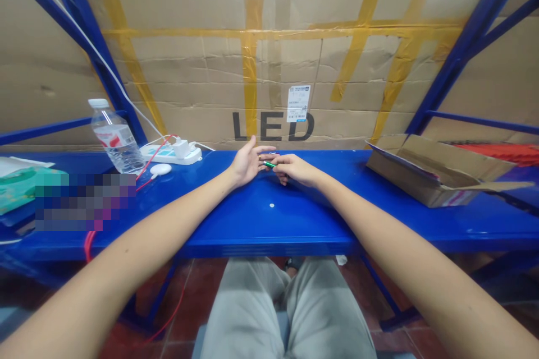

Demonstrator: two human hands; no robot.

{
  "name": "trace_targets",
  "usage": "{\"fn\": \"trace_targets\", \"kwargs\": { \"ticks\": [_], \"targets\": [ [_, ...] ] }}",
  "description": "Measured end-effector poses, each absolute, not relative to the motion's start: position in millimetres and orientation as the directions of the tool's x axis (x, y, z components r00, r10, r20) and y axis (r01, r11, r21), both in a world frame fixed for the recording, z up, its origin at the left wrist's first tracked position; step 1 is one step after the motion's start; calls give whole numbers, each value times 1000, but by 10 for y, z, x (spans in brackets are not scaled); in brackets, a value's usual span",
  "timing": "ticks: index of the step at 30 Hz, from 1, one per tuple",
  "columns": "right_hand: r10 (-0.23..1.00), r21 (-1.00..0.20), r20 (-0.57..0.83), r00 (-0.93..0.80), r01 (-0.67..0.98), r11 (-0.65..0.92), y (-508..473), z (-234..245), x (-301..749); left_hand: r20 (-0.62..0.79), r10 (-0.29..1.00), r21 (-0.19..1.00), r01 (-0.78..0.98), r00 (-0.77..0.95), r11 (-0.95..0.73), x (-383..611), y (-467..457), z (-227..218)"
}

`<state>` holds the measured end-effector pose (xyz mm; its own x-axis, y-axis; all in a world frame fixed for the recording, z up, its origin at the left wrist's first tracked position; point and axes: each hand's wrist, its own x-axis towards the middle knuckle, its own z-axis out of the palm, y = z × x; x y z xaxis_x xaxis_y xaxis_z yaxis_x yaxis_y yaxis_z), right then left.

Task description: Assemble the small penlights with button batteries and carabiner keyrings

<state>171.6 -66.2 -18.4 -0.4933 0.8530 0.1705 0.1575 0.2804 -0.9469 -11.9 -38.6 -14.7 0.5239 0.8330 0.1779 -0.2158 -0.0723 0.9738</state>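
Note:
Both my arms reach out over a blue metal shelf [261, 224]. My left hand [248, 161] lies palm up with its fingers spread, just left of the right hand. My right hand [295, 169] is closed in a pinch on a small green stick-like object [268, 164], whose tip points at my left palm. The two hands nearly touch. A tiny white dot [272, 205] lies on the shelf in front of them.
A plastic water bottle [117, 139], a white power strip [172, 152] with a plug and a red cable [147, 171] sit at the left. An open cardboard box [438, 171] stands at the right. A taped cardboard wall marked LED [273, 126] closes the back. Blue frame posts flank both sides.

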Motion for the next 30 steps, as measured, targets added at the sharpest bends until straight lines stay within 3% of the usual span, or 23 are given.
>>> {"fn": "trace_targets", "kwargs": {
  "ticks": [6, 15, 23, 30],
  "targets": [
    [854, -891, 174, -490, 291, 348, -646, -192, 1729, 165, 821, 964, -266, 547, -17, -128, -384, -154],
    [830, -841, 224, -511, 330, 430, -641, -152, 1753, 163, 826, 968, -249, 540, -28, -113, -369, -185],
    [838, -741, 279, -468, 450, 498, -594, -217, 1709, 99, 951, 960, -281, 294, -13, -88, -322, -237],
    [758, -648, 411, -506, 423, 634, -624, -231, 1592, 52, 981, 960, -280, 188, 3, -40, -332, -290]
  ]
}}
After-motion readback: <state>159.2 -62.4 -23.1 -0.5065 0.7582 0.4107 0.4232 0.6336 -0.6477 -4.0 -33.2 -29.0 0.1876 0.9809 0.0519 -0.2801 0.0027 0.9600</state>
